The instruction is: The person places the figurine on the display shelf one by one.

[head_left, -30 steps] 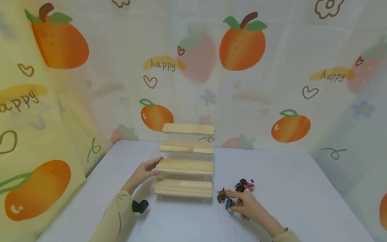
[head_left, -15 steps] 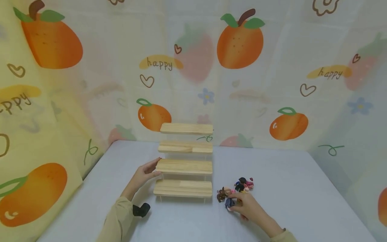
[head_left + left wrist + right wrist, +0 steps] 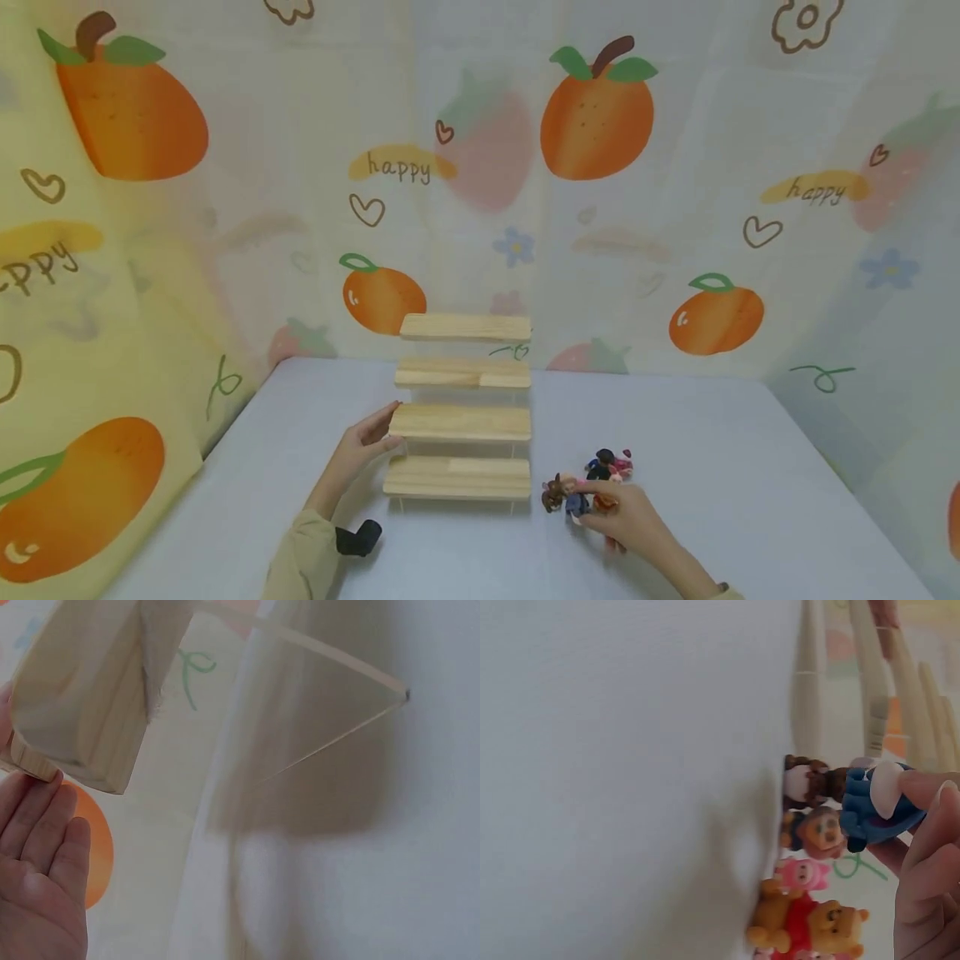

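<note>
On the pale worktop, a four-tier wooden step shelf on clear acrylic sides stands near the middle, with a cluster of small figurines just beside its lower right corner. Since a second ago the right hand has closed its grip on the blue figurine, thumb and fingertips pinching it at the near edge of the cluster; the figure now appears raised slightly above its neighbours, so the pick judges as under way. The left hand has not shifted: its fingers are spread and straight, resting against the left end of the second tier from the bottom, steadying the shelf. Beside the pinched figure stand a brown bear figurine, a pink figurine and a yellow bear in red, close enough to be knocked. All four tiers are bare, and open worktop lies right of and in front of the shelf. Fruit-print curtains close off the rear and both sides.
</note>
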The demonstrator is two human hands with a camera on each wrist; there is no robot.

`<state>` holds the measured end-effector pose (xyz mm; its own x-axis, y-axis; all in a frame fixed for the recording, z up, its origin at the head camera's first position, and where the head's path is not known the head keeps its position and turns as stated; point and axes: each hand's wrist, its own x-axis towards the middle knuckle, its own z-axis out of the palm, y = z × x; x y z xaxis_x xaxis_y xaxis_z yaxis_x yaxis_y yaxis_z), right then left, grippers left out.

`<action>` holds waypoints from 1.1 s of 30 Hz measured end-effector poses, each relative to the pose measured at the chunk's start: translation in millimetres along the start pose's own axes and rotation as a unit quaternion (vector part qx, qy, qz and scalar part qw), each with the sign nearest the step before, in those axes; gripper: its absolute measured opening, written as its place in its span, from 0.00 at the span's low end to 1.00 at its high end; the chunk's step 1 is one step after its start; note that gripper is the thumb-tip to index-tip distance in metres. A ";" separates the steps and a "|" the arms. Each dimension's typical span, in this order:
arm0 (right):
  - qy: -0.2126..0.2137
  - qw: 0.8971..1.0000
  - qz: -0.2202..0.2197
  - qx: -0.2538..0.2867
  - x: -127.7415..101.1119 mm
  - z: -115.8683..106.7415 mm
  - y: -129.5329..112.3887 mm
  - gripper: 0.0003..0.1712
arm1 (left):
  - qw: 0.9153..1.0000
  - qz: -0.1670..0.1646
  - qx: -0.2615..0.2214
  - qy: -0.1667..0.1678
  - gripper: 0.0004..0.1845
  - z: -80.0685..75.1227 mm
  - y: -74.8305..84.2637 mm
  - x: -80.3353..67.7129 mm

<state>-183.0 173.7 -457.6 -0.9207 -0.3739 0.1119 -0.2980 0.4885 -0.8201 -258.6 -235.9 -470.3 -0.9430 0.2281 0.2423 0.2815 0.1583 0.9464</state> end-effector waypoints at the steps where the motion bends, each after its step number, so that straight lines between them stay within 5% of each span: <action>1: 0.004 1.000 0.002 0.011 -0.3 -1.5 -2.1 0.23 | 1.000 0.001 0.001 0.005 0.32 1.1 -0.7 -0.8; 8: 0.025 0.995 0.000 0.092 9.3 -11.9 -15.2 0.21 | 1.000 0.011 0.006 0.016 0.32 4.3 -2.7 -0.9; 18: 0.036 0.990 0.012 0.133 49.2 -22.1 -57.2 0.23 | 0.999 0.027 0.002 0.036 0.32 -7.1 -5.6 -10.9; 25: 0.067 0.987 0.012 0.146 75.7 -36.5 -85.1 0.23 | 1.000 0.028 -0.013 0.003 0.31 0.2 1.1 -8.9; 33: 0.068 0.972 -0.007 0.225 107.7 -35.5 -103.1 0.22 | 1.000 0.018 0.001 -0.018 0.32 4.7 10.2 -3.2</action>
<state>-260.4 111.0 -341.1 -0.9511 -0.2561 0.1726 -0.1984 0.0786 -0.9770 -251.8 -230.5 -462.4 -0.9249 0.2690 0.2686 0.3158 0.1507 0.9368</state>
